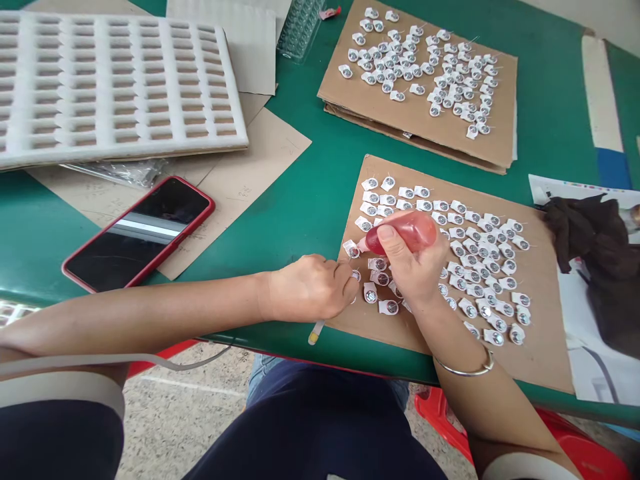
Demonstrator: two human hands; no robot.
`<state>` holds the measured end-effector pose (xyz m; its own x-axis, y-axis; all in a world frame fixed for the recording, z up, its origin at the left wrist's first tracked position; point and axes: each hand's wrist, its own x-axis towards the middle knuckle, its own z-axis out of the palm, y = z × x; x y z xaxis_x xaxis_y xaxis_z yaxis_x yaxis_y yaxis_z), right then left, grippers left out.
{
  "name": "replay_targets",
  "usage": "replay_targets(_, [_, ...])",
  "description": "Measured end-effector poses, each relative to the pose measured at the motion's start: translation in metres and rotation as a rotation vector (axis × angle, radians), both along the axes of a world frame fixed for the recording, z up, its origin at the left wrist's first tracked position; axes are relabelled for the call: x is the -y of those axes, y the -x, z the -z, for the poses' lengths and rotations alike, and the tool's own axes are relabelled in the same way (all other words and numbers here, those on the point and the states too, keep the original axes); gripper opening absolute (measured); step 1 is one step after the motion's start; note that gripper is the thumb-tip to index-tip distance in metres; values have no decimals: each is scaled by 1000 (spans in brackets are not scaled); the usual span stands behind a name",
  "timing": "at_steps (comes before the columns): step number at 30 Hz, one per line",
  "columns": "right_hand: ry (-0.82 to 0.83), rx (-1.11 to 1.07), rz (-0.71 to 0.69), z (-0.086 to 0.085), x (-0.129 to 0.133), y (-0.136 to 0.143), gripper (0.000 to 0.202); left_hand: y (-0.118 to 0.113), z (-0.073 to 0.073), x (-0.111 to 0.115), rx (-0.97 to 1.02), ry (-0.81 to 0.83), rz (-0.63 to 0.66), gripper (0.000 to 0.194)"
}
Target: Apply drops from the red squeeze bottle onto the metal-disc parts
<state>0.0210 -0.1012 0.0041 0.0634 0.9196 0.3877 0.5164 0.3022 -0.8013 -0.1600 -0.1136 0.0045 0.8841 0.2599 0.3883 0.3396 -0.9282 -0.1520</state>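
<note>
My right hand (pixel 417 267) is wrapped round a red squeeze bottle (pixel 407 231), its pale tip pointing left and down at a small white piece with a round metallic centre (pixel 352 249). Just below that piece, my left hand (pixel 317 287) is closed, knuckles up, over the left edge of a brown cardboard sheet (pixel 545 333). A flat stick with a yellowish end (pixel 315 333) pokes out beneath it; what its fingers pinch is hidden. Rows of similar white pieces (pixel 470 260) cover the sheet around and right of the bottle.
Behind lies a cardboard stack (pixel 345 93) bearing more white pieces. A red-cased phone (pixel 140 233) and a white slotted tray (pixel 120 87) are at the left. Dark cloth (pixel 610 273) rests at the right, and a clear plastic tray (pixel 300 30) at the back.
</note>
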Motion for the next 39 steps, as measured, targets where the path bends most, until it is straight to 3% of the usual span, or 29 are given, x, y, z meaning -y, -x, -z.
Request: replay_targets(39, [46,31,55,3,-1,-4,25,3,3,-3,-11,82,15,16])
